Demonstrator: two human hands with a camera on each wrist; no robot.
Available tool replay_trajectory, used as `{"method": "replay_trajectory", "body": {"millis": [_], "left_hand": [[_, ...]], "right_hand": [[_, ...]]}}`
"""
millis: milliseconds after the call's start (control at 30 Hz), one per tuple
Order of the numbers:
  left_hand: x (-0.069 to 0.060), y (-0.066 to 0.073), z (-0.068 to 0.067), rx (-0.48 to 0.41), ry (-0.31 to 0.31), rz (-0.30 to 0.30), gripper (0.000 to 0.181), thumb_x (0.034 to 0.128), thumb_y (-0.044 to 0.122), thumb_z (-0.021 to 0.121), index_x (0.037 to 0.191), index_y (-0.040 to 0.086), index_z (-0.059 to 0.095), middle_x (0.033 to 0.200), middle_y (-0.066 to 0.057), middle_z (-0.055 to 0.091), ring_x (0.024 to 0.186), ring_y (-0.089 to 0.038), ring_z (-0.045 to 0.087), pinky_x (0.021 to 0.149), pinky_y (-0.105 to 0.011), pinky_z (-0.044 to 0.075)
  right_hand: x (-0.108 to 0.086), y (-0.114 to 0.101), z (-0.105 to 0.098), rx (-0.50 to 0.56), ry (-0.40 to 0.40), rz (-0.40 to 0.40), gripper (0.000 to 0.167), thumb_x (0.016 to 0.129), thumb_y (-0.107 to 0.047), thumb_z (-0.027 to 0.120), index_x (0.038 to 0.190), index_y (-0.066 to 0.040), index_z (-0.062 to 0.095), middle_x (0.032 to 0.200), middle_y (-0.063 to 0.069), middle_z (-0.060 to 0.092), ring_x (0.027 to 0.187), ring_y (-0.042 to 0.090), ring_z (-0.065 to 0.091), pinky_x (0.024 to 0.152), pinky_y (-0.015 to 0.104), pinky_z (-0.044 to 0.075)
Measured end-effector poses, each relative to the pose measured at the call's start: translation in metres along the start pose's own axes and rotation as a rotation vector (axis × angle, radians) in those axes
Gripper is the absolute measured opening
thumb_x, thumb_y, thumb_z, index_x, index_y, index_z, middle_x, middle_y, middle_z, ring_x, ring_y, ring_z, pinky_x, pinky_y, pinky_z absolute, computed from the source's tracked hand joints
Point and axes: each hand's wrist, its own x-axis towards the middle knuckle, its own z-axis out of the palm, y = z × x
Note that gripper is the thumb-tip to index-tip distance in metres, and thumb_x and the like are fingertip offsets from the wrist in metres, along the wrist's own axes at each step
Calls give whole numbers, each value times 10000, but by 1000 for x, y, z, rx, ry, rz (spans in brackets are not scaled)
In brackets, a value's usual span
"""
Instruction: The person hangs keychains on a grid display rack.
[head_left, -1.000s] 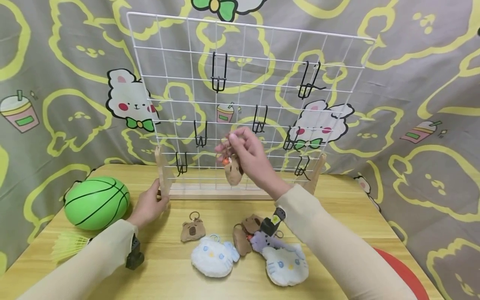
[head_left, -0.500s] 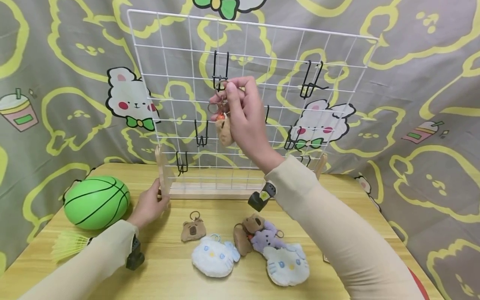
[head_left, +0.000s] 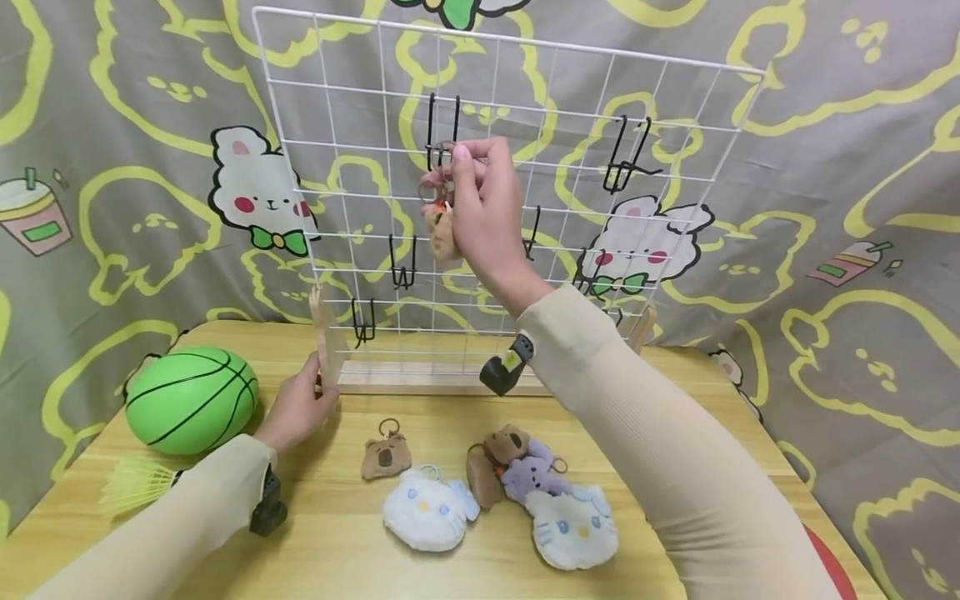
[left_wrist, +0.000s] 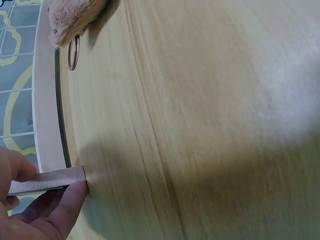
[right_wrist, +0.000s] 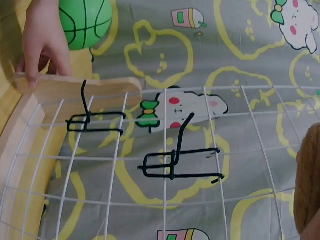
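My right hand [head_left: 487, 200] pinches the metal ring of a small brown plush keychain [head_left: 444, 237]. The ring is up against the upper-left black hook [head_left: 431, 117] on the white wire grid rack [head_left: 375, 22]; fingers partly cover it, so I cannot tell whether it is over the hook. In the right wrist view, only a strip of brown plush [right_wrist: 307, 185] shows at the right edge. My left hand [head_left: 300, 408] holds the rack's wooden side foot [head_left: 324, 337]. In the left wrist view, thumb and fingers pinch that foot's end [left_wrist: 55, 178].
Several more black hooks hang on the grid, such as one at lower left [head_left: 363, 321]. On the table lie a flat brown bear keychain [head_left: 386, 456], two white cat plushes [head_left: 427, 512], a purple bear plush [head_left: 531, 477] and brown plushes. A green ball [head_left: 191, 400] and yellow shuttlecock [head_left: 138, 485] sit left.
My right hand has lifted the brown plush keychain from the middle of the grid up to the upper-left hook. My left hand has stayed on the wooden foot.
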Motion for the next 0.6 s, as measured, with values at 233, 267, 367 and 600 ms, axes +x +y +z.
{"method": "replay_trajectory", "body": {"millis": [233,267,367,600], "left_hand": [[1,-1,0,12,6,19,633,1010,34,529,1563,-100,254,1313,-477,556,1034,-509,700,732,-440,646],[1,-1,0,9,5,20,632,1008,32,531,1561,-102,254,1308,-479,556,1023,-508,702,726,-438,646],[0,-1,0,7,6,19,627,1005,27,535,1554,-103,262,1296,-479,562,996,-492,711,712,-422,646],[1,-3,1,21,7,18,641,1005,34,537,1566,-89,251,1308,-471,563,1025,-499,706,722,-416,648]], "right_hand": [[6,3,5,8,46,89,139,1122,-119,420,1137,3,485,997,274,745,902,275,767,718,333,651],[6,4,6,-1,47,98,135,1121,-119,425,1136,0,487,1000,274,750,915,278,771,727,324,647],[6,5,6,-37,37,120,151,1122,-133,431,1152,1,493,1018,272,775,935,294,786,754,285,632],[8,6,3,-52,5,171,168,1128,-189,434,1155,-33,490,1055,249,784,936,304,790,731,256,610]]}}
